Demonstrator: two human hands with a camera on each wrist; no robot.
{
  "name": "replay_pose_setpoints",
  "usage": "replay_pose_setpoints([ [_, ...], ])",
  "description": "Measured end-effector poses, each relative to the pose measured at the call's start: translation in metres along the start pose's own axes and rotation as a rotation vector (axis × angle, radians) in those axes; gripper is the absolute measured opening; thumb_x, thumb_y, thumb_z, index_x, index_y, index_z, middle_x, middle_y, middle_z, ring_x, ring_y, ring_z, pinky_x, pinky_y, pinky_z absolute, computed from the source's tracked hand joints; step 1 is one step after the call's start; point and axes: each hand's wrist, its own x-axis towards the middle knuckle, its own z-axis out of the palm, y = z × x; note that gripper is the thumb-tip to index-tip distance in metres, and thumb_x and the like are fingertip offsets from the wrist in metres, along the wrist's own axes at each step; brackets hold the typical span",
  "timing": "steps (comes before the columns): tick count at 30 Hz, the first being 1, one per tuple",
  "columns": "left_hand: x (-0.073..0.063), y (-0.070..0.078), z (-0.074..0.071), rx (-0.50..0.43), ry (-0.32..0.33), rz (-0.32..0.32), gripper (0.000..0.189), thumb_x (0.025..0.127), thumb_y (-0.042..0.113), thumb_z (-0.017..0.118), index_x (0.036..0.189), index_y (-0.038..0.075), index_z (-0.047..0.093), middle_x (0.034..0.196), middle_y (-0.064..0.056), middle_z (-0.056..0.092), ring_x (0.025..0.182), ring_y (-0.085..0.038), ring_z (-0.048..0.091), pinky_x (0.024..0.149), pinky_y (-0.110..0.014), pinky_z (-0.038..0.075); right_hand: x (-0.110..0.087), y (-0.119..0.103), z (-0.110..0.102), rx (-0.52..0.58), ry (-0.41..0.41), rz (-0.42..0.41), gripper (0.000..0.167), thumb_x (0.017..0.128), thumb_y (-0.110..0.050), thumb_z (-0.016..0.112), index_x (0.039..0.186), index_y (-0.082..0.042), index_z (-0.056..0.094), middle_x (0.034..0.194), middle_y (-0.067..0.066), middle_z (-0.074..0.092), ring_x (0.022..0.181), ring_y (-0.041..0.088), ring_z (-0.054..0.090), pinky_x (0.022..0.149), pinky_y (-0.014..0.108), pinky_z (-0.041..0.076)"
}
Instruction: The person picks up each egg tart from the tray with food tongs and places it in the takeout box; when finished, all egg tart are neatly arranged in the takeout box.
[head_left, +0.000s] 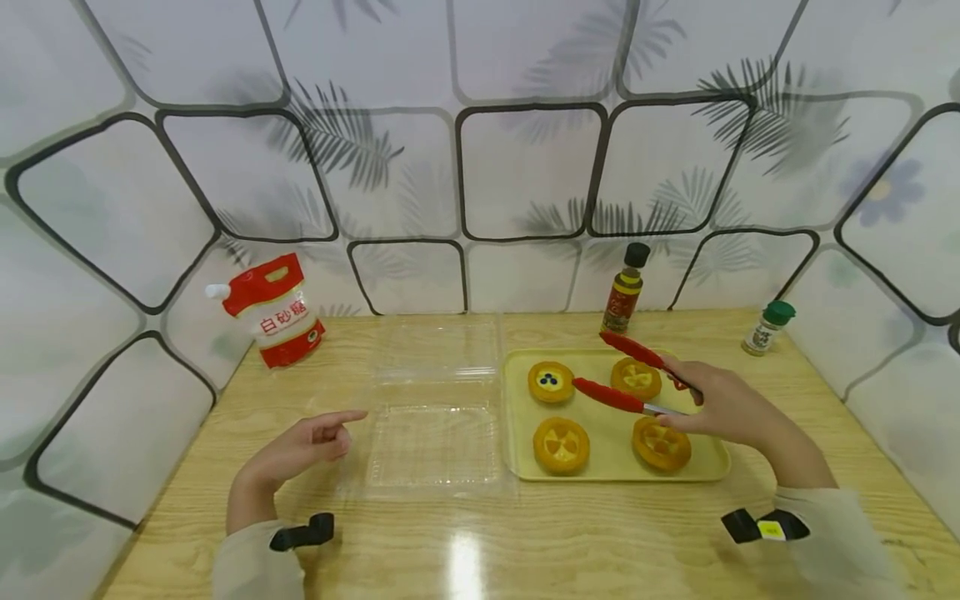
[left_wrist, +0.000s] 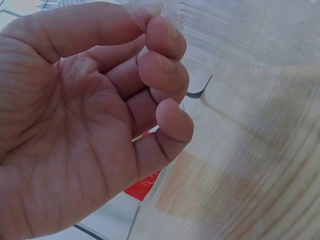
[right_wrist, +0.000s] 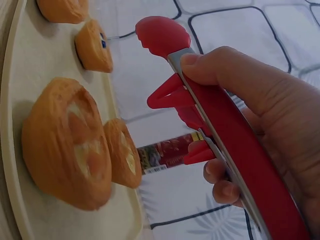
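Note:
My right hand holds red-tipped tongs, thumb along one arm and fingers round the other. Their red ends stand apart over the yellow tray, with nothing gripped between them. Several egg tarts lie on that tray; a fruit-topped tart is nearest the hand, and a tart with blue berries sits far left. My left hand hovers beside the clear plastic container, forefinger extended toward its left edge, other fingers loosely bent. In the left wrist view, clear plastic overlaps the fingertips.
A red and white sugar pouch stands at the back left. Behind the tray is a dark-capped bottle. A green-capped shaker stands at the back right. The container's lid lies opened toward the patterned wall.

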Motion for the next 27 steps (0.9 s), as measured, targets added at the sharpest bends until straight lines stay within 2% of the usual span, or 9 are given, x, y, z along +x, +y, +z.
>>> replay_pose_setpoints([
  [4, 0.000, 0.000, 0.001, -0.008, 0.000, -0.007, 0.048, 0.098, 0.005, 0.048, 0.138, -0.016, 0.032, 0.085, 0.001, 0.053, 0.072, -0.006, 0.048, 0.066, -0.030, 0.043, 0.012, -0.003, 0.006, 0.028, -0.065, 0.004, 0.084, 0.077, -0.041, 0.076, 0.135, 0.010, 0.044, 0.119, 0.024, 0.059, 0.093, 0.029, 0.059, 0.077, 0.045, 0.051],
  [6, 0.000, 0.000, 0.001, -0.011, 0.003, -0.016, 0.048, 0.098, 0.006, 0.048, 0.138, -0.016, 0.032, 0.085, 0.001, 0.053, 0.072, -0.006, 0.048, 0.066, -0.030, 0.043, 0.019, -0.004, 0.011, 0.034, -0.088, -0.001, 0.083, 0.077, -0.040, 0.076, 0.136, 0.009, 0.045, 0.122, 0.025, 0.057, 0.102, 0.034, 0.058, 0.084, 0.050, 0.048],
  [9, 0.000, 0.001, 0.001, -0.008, 0.008, -0.026, 0.049, 0.098, 0.006, 0.048, 0.139, -0.015, 0.032, 0.086, 0.000, 0.053, 0.072, -0.007, 0.048, 0.066, -0.030, 0.043, 0.028, -0.004, 0.016, 0.034, -0.118, -0.013, 0.082, 0.077, -0.040, 0.076, 0.136, 0.007, 0.045, 0.124, 0.024, 0.057, 0.107, 0.036, 0.057, 0.088, 0.052, 0.045],
  [13, 0.000, 0.002, 0.001, -0.005, 0.009, -0.030, 0.049, 0.098, 0.007, 0.049, 0.139, -0.014, 0.032, 0.086, 0.000, 0.053, 0.073, -0.007, 0.048, 0.067, -0.030, 0.044, 0.041, -0.005, 0.019, 0.022, -0.153, -0.045, 0.080, 0.079, -0.041, 0.074, 0.135, 0.008, 0.046, 0.125, 0.025, 0.056, 0.111, 0.040, 0.055, 0.090, 0.054, 0.044],
  [17, 0.001, 0.003, 0.001, -0.009, 0.009, -0.032, 0.050, 0.098, 0.008, 0.049, 0.139, -0.014, 0.032, 0.086, 0.001, 0.053, 0.074, -0.006, 0.048, 0.067, -0.029, 0.044, 0.050, -0.007, 0.020, 0.025, -0.193, -0.063, 0.078, 0.079, -0.039, 0.073, 0.134, 0.008, 0.046, 0.126, 0.024, 0.056, 0.110, 0.037, 0.056, 0.090, 0.052, 0.044],
  [27, 0.000, 0.003, 0.001, -0.014, 0.001, -0.026, 0.050, 0.098, 0.007, 0.048, 0.139, -0.016, 0.031, 0.086, -0.001, 0.054, 0.073, -0.007, 0.048, 0.066, -0.030, 0.043, 0.059, -0.005, 0.030, 0.010, -0.233, -0.088, 0.075, 0.080, -0.039, 0.073, 0.134, 0.006, 0.048, 0.121, 0.021, 0.059, 0.104, 0.033, 0.058, 0.088, 0.049, 0.046],
])
